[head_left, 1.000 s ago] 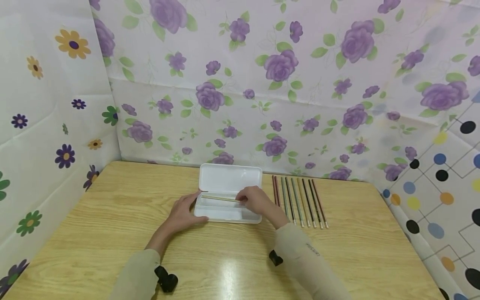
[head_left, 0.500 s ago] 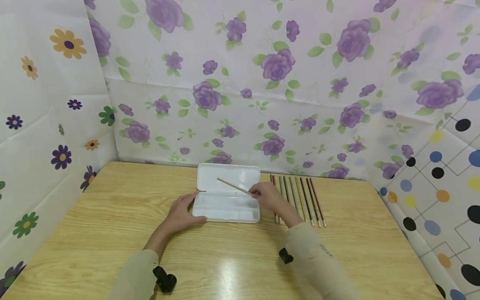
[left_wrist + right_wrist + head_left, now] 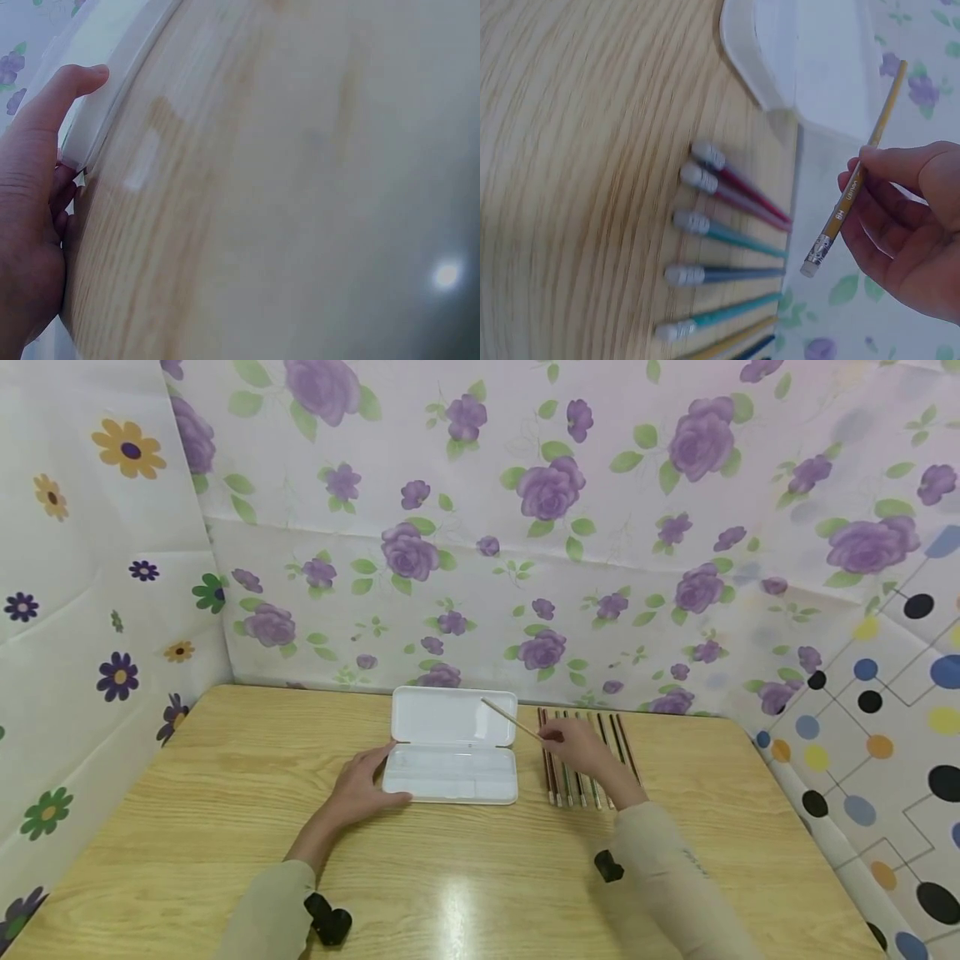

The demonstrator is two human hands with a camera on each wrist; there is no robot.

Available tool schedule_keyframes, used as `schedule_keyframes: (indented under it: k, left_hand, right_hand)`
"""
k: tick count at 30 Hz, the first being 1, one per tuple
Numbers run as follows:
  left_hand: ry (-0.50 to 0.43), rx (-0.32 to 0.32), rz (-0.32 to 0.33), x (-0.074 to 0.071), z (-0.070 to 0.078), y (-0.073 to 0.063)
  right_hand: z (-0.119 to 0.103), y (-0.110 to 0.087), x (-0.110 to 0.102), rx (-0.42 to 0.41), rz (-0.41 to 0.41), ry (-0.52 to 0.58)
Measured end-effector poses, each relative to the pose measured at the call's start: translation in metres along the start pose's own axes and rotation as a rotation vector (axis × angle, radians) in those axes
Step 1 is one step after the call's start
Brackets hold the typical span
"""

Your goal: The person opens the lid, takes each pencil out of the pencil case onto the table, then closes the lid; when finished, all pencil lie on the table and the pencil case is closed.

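Note:
My right hand (image 3: pixel 583 750) pinches a yellow pencil (image 3: pixel 887 105) between thumb and fingers, holding it in the air. Its white eraser end points down in the right wrist view, and "HB" is printed on its side. A white plastic pencil case (image 3: pixel 427 787) lies on the table with its lid (image 3: pixel 442 714) raised toward the back. My left hand (image 3: pixel 357 787) grips the case's left end, thumb on the front rim and fingers around the corner. No pencil shows inside the case. Below my right hand lies a row of several pencils (image 3: pixel 739 244), partly hidden by it.
The wooden table (image 3: pixel 420 868) ends at a flowered cloth wall (image 3: pixel 465 585) just behind the case and pencils. Cloth walls also stand on the left and right. A black wrist camera (image 3: pixel 330 920) sits on the left sleeve, another (image 3: pixel 608 866) on the right.
My right hand has lifted the yellow pencil out of the case and carried it right, over the row of pencils. My left hand stays on the case. The view has shifted slightly.

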State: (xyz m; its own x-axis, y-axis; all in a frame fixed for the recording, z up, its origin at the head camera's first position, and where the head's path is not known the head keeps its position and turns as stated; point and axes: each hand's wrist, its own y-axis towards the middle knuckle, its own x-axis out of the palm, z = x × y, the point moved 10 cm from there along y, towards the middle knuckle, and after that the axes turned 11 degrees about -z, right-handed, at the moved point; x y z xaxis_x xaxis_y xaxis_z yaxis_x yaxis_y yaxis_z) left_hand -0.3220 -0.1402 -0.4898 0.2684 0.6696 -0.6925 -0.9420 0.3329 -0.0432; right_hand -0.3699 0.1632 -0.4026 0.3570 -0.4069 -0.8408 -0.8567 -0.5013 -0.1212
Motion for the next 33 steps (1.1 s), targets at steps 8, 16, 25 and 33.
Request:
schedule_keyframes:
  k: [8, 16, 25, 33]
  left_hand:
    - [0.012, 0.024, 0.021, -0.001, 0.000, 0.001]
    - [0.004, 0.016, 0.021, -0.001, 0.000, 0.000]
    - [0.015, 0.016, 0.020, -0.001, 0.000, 0.000]
    - [0.018, 0.025, 0.024, 0.000, -0.001, 0.000]
  right_hand:
    - [0.045, -0.020, -0.019, 0.081, 0.032, 0.053]
    - [0.082, -0.041, -0.037, 0.176, 0.071, 0.079]
    - [0.122, -0.062, -0.052, 0.269, 0.140, 0.121]
    - [0.150, -0.078, -0.047, 0.339, 0.169, 0.151]
